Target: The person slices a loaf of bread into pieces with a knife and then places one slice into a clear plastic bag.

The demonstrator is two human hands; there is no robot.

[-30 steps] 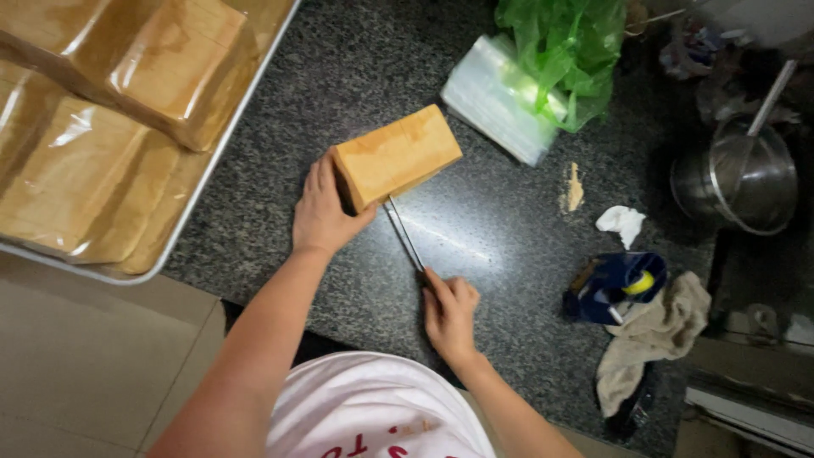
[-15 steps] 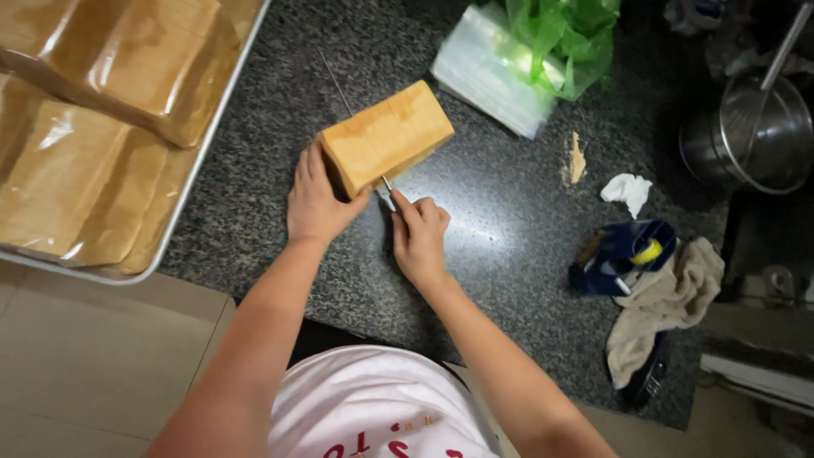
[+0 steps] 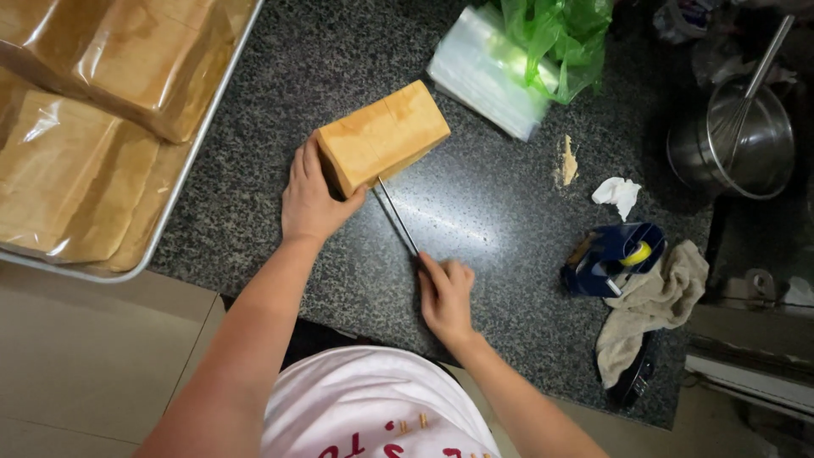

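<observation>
Two hands are at work on the speckled dark desk (image 3: 280, 102). Your left hand (image 3: 309, 199) cups the near end of the loaf (image 3: 383, 136), a golden block of bread lying on the desk just right of the metal tray (image 3: 182, 182); its fingers (image 3: 298, 165) are spread against the loaf's side, thumb on the near face. Your right hand (image 3: 445, 293) is closed around the handle of a long knife (image 3: 397, 216), fingers clamped on it, index finger laid along the top. The blade runs from that hand up to the loaf's near right corner and meets the bread there.

On the tray sit several loaves wrapped in clear plastic (image 3: 110, 59). Beyond the loaf lie a stack of clear bags (image 3: 483, 76) and a green plastic bag (image 3: 555, 38). To the right you have a bread scrap (image 3: 568, 161), a crumpled white tissue (image 3: 619, 193), a blue tape dispenser (image 3: 606, 259), a beige cloth (image 3: 653, 301) and a steel pot (image 3: 733, 140).
</observation>
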